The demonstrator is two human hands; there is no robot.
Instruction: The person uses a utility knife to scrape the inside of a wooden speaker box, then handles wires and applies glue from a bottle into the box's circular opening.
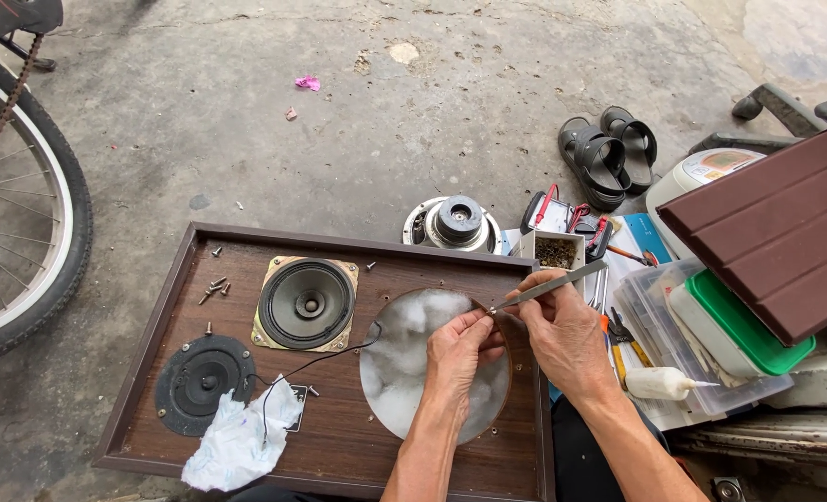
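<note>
The right hand (567,339) pinches a pair of metal tweezers (551,285), its long axis slanting from upper right down to lower left, tips pointing at the left hand (464,349). That hand's fingertips are closed around something too small to tell, above the round hole (404,372) in the brown speaker panel (339,437).

2 bare forearms, no sleeves; left hand (462,346), right hand (562,330) without gloves or rings
</note>
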